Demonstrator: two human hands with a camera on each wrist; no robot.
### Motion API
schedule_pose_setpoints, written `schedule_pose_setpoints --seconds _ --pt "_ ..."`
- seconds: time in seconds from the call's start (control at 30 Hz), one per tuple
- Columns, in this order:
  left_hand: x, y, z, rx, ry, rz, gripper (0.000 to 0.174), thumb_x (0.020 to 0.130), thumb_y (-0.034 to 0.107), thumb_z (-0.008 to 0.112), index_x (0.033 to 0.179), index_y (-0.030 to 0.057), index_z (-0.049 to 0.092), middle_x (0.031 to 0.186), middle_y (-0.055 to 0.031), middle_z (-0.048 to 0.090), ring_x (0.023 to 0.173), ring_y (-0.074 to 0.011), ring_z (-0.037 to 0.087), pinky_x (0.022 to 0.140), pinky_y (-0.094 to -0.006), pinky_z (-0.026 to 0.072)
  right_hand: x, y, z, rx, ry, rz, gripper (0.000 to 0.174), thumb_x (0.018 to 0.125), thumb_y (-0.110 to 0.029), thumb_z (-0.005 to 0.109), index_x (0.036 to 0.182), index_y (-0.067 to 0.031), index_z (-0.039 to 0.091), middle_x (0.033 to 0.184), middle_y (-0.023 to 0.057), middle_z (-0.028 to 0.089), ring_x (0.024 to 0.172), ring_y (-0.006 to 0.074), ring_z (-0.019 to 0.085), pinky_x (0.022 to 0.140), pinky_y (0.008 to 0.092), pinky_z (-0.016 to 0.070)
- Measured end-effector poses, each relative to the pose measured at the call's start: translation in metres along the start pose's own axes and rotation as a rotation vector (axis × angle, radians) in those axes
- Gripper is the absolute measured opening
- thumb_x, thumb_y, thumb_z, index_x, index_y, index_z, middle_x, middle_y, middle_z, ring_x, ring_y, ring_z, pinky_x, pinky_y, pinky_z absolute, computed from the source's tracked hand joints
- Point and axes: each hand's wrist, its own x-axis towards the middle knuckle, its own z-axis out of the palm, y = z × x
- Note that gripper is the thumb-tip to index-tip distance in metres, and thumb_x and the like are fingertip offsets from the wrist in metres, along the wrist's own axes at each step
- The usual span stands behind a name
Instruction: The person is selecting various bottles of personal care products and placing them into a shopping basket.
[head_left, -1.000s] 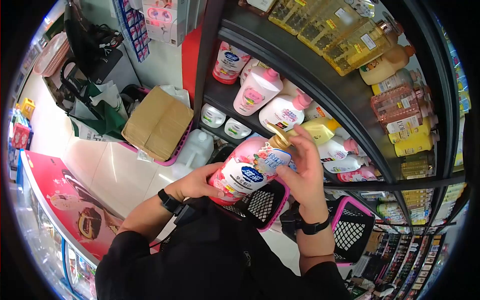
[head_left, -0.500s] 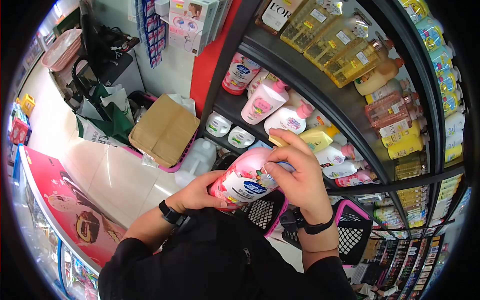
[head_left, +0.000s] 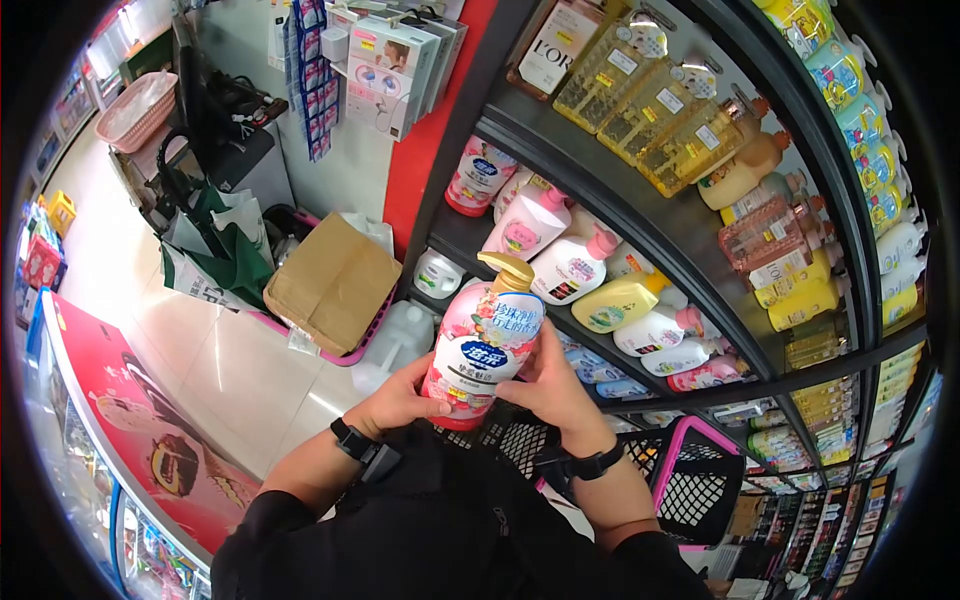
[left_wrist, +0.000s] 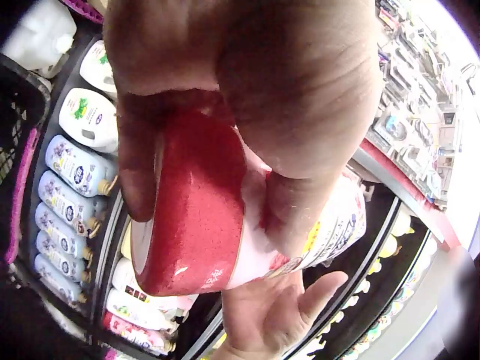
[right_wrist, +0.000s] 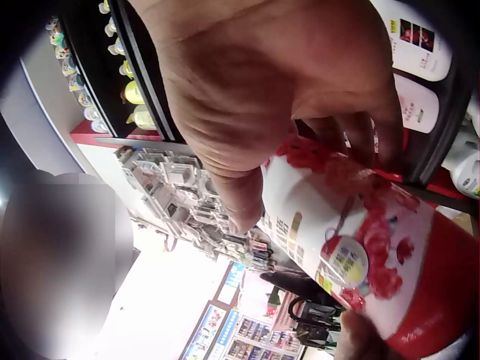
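A pink and red pump bottle (head_left: 478, 350) with a gold pump top is held nearly upright before the chest, its label facing up to the head view. The left hand (head_left: 405, 398) grips its lower part, thumb across the front; in the left wrist view this hand (left_wrist: 255, 82) wraps the red base of the bottle (left_wrist: 199, 217). On the bottle's other side the right hand (head_left: 558, 385) holds it, thumb on the label's edge. The right wrist view shows the right hand (right_wrist: 262, 82) curled about the bottle (right_wrist: 352, 232), with its far fingers partly hidden behind it.
Shelves of pump bottles (head_left: 575, 266) and amber bottles (head_left: 655, 105) stand at the right. Black baskets with pink rims (head_left: 690, 425) sit below. A cardboard box (head_left: 333, 285) and a white jug (head_left: 398, 345) are left of the shelf, and a red counter (head_left: 120, 400) stands further left.
The right hand has moved from the pump top down to the bottle's side, uncovering the gold pump. The bottle has turned more upright and shifted slightly left.
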Motion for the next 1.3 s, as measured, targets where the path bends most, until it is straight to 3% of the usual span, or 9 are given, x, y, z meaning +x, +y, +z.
schedule_pose_setpoints --seconds 0.23,0.43,0.57,0.67,0.8,0.97,1.07,1.2,1.3 --pt "0.017 -0.004 -0.026 0.091 0.022 -0.045 0.079 0.084 0.014 0.080 0.149 0.0023 0.035 0.138 -0.0097 0.055 0.127 -0.0200 0.052 0.110 -0.0374 0.0406 0.037 0.040 0.011 -0.026 0.171 -0.096 0.092 0.068 0.000 0.084 0.141 0.0033 0.028 0.130 0.0156 0.054 0.118 0.0224 0.058 0.100 0.0399 0.0496" --pt "0.041 0.002 -0.057 0.188 0.009 -0.077 0.081 0.087 0.017 0.078 0.151 0.0038 0.031 0.141 -0.0114 0.052 0.128 -0.0206 0.051 0.110 -0.0379 0.0400 0.077 0.047 0.012 -0.188 0.211 -0.124 0.091 0.068 -0.003 0.086 0.140 0.0018 0.032 0.128 0.0151 0.056 0.116 0.0230 0.060 0.100 0.0389 0.0496" --pt "0.079 0.008 -0.090 0.479 0.055 0.025 0.080 0.088 0.023 0.077 0.150 0.0008 0.030 0.138 -0.0143 0.054 0.126 -0.0223 0.053 0.106 -0.0389 0.0441 0.111 0.045 0.014 -0.297 0.323 -0.164 0.089 0.067 -0.006 0.087 0.139 0.0028 0.035 0.126 0.0169 0.057 0.117 0.0247 0.059 0.102 0.0379 0.0469" --pt "0.114 -0.002 -0.117 0.567 0.275 -0.068 0.082 0.087 0.024 0.078 0.148 -0.0032 0.030 0.133 -0.0176 0.056 0.119 -0.0231 0.058 0.100 -0.0397 0.0491 0.146 0.049 0.011 -0.379 0.466 -0.215 0.089 0.068 -0.009 0.087 0.138 0.0046 0.035 0.126 0.0202 0.057 0.116 0.0268 0.060 0.100 0.0389 0.0478" --pt "0.137 -0.002 -0.131 0.771 0.501 -0.189 0.083 0.087 0.040 0.075 0.143 -0.0058 0.036 0.124 -0.0218 0.059 0.107 -0.0262 0.064 0.090 -0.0371 0.0533 0.185 0.057 0.014 -0.383 0.695 -0.238 0.089 0.068 -0.008 0.087 0.139 0.0046 0.034 0.129 0.0218 0.054 0.118 0.0297 0.057 0.102 0.0388 0.0454" --pt "0.108 -0.033 -0.147 0.684 0.517 -0.236 0.063 0.087 0.038 0.073 0.130 -0.0036 0.054 0.120 -0.0199 0.064 0.109 -0.0284 0.064 0.094 -0.0375 0.0503 0.223 0.071 0.009 -0.361 0.793 -0.356 0.090 0.067 -0.009 0.086 0.139 0.0050 0.035 0.133 0.0233 0.049 0.123 0.0338 0.051 0.107 0.0423 0.0400" --pt "0.070 -0.061 -0.157 0.668 0.497 -0.435 0.059 0.087 0.038 0.072 0.127 -0.0029 0.057 0.112 -0.0183 0.068 0.105 -0.0271 0.065 0.092 -0.0356 0.0504 0.239 0.073 0.007 -0.401 0.825 -0.373 0.087 0.065 -0.008 0.086 0.137 0.0039 0.038 0.130 0.0222 0.052 0.120 0.0345 0.053 0.105 0.0432 0.0410" --pt "0.020 -0.084 -0.152 0.405 0.474 -0.585 0.052 0.087 0.032 0.074 0.121 -0.0031 0.058 0.093 -0.0114 0.067 0.085 -0.0185 0.065 0.071 -0.0316 0.0534 0.254 0.070 0.008 -0.398 0.808 -0.372 0.079 0.067 -0.005 0.085 0.132 0.0024 0.040 0.125 0.0188 0.054 0.115 0.0303 0.056 0.102 0.0407 0.0430" --pt "-0.003 -0.079 -0.147 0.338 0.510 -0.683 0.049 0.091 0.029 0.070 0.126 -0.0019 0.055 0.105 -0.0114 0.065 0.092 -0.0204 0.066 0.072 -0.0326 0.0561 0.266 0.075 0.007 -0.352 0.777 -0.379 0.072 0.070 0.000 0.083 0.129 0.0014 0.041 0.122 0.0157 0.054 0.110 0.0246 0.057 0.099 0.0377 0.0450"
